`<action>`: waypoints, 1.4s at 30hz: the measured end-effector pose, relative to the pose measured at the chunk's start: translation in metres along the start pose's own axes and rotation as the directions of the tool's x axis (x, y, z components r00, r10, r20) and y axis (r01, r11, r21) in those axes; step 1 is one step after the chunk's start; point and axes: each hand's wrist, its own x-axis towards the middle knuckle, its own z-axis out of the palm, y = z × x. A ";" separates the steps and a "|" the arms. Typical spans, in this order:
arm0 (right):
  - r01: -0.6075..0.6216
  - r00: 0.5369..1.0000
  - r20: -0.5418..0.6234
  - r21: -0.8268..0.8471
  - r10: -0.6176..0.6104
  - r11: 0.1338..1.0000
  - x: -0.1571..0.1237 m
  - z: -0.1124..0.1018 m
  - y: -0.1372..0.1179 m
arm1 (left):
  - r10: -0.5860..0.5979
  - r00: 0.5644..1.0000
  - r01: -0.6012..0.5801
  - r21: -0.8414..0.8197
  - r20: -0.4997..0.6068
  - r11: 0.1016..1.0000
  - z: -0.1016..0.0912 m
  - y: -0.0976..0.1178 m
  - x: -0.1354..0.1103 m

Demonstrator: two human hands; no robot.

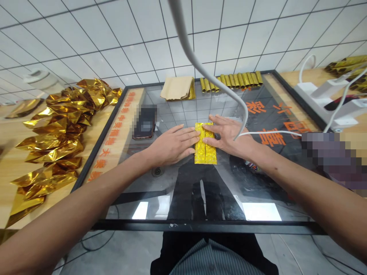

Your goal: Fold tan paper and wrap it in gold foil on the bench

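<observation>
A folded strip of gold foil paper (205,151) lies on the glass tabletop (172,179) in the middle of the view. My left hand (172,144) lies flat beside it, fingers stretched out and fingertips pressing on the strip's left edge. My right hand (228,135) is flat too, its fingers resting on the strip's upper right part. Neither hand grips anything.
A heap of crumpled gold foil sheets (57,133) covers the wooden table at left. A phone (144,123) lies on the glass. A brown paper stack (177,88) and a row of rolled gold pieces (232,81) sit at the back. White cables (200,65) and a power strip (321,99) are at right.
</observation>
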 end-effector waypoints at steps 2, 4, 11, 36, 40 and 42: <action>0.000 1.000 -0.005 0.007 0.000 1.000 0.000 0.000 0.000 | -0.032 0.999 0.032 -0.005 0.007 0.999 0.000 -0.004 0.006; 0.000 1.000 -0.008 0.021 0.000 1.000 0.000 0.001 0.000 | -0.069 0.998 0.069 -0.018 -0.001 0.997 0.001 -0.007 0.010; -0.003 1.000 -0.011 0.004 0.003 1.000 -0.002 0.001 0.000 | -0.192 0.978 0.189 -0.042 -0.085 0.981 0.005 -0.003 0.024; -0.001 1.000 0.019 0.009 0.001 1.000 0.000 0.004 0.004 | 0.094 0.994 -0.097 0.030 0.064 0.995 -0.008 -0.029 0.002; 0.006 1.000 0.008 0.007 -0.006 1.000 -0.001 0.004 0.004 | 0.123 0.989 -0.125 0.022 0.077 0.992 -0.013 -0.028 -0.004; 0.005 1.000 0.001 0.010 -0.005 1.000 -0.001 0.004 0.004 | 0.148 0.987 -0.150 0.021 0.070 0.989 -0.015 -0.026 -0.007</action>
